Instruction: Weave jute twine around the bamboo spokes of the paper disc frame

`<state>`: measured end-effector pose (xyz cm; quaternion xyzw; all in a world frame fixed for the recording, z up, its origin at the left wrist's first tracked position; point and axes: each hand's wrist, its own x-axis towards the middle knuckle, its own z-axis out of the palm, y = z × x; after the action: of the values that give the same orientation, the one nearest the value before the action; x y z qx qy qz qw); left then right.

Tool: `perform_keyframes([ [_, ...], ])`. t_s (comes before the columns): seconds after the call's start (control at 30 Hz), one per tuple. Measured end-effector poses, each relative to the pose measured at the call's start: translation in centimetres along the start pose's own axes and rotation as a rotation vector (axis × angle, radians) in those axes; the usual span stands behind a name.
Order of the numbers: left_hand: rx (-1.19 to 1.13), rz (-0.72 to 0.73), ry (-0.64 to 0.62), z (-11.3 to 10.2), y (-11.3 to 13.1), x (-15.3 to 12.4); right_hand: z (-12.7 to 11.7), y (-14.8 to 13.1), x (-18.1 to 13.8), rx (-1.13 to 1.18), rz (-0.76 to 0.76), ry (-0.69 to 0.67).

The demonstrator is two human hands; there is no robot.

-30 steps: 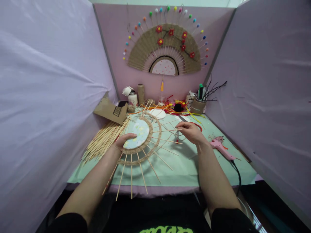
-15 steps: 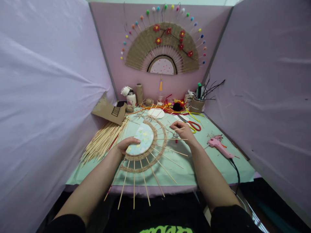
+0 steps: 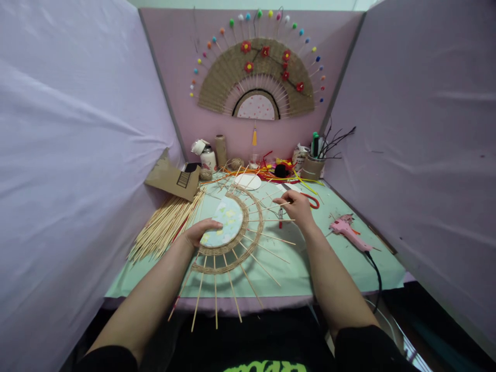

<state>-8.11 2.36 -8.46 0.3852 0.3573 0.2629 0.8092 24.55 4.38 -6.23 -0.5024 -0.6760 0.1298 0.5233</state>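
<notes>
My left hand [image 3: 203, 231] grips a half-round fan frame, its thumb lying on the pale blue patterned centre panel [image 3: 225, 221]. Two twine-woven bands [image 3: 253, 243] curve round that panel, and thin wooden sticks [image 3: 229, 289] radiate from it past the outer band. Over the right side of the frame, my right hand [image 3: 296, 207] is closed in a pinch by the stick ends. Whatever sits between those fingertips is too fine to make out. Just below them is a small red-handled tool [image 3: 280, 222]. Red-handled scissors [image 3: 313, 201] lie partly hidden behind my right hand.
Loose sticks [image 3: 165, 227] lie at the left under a cardboard piece [image 3: 172, 178]. A pink glue gun [image 3: 351, 233] with a black cord is at the right. Jars, twine balls and coloured pipe cleaners line the back. A finished fan [image 3: 258, 77] hangs on the wall.
My right hand has shifted slightly right and now covers more of the scissors. My left hand keeps its hold on the fan frame. The whole view has moved a little.
</notes>
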Motion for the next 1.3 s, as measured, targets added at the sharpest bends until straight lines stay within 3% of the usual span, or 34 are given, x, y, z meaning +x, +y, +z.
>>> perform_keyframes([
  [0.27,-0.031,0.015,0.039,0.3,0.1,-0.1,-2.1,0.9,0.7,-0.011,-0.128,0.067],
  [0.53,0.055,-0.053,-0.018,0.0,-0.4,0.0,-2.1,0.6,0.7,0.027,-0.118,0.144],
  [0.87,0.075,-0.053,-0.091,0.8,-0.4,-0.4,-0.9,0.1,0.3,0.048,0.038,0.009],
  [1.17,0.090,-0.104,-0.182,1.7,-1.1,0.0,3.8,-1.4,-0.6,0.280,0.203,-0.230],
  [1.3,0.090,-0.108,-0.178,1.6,-1.2,0.1,4.5,-1.6,-0.8,0.359,0.281,-0.277],
])
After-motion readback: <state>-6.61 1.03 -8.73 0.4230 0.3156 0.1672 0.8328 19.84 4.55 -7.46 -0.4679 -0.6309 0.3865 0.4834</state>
